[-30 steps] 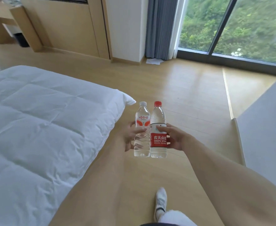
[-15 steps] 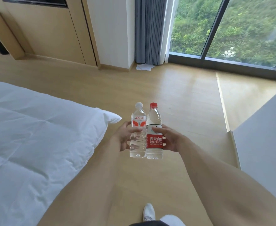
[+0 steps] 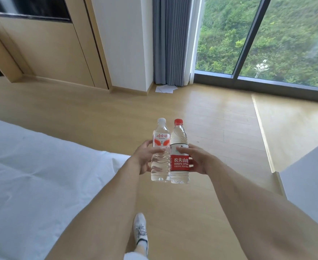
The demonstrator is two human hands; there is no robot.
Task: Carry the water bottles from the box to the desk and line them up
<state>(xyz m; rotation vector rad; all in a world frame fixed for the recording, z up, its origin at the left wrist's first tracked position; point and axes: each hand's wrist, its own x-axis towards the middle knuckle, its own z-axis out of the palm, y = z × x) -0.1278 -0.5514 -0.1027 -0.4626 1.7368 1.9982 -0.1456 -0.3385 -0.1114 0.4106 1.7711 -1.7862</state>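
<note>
White-capped bottle (image 3: 160, 158) gripped by left hand (image 3: 142, 158), red-capped bottle (image 3: 180, 162) by right hand (image 3: 198, 160), touching (both water-filled, upright)

Bright, even daylight enters through the tall dark-framed glass window (image 3: 267, 38) beyond the hands and casts a pale sheen on the light wooden plank floor (image 3: 210, 109) ahead of them. Shadows are soft. Wide-angle distortion bends the edges; the window's far right is smeared.

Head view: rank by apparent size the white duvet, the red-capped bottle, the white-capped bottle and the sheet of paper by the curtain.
1. White duvet, by far.
2. Red-capped bottle and white-capped bottle: alike, no ranking.
3. Sheet of paper, though it lies farther off, so true size is unsure.
</note>
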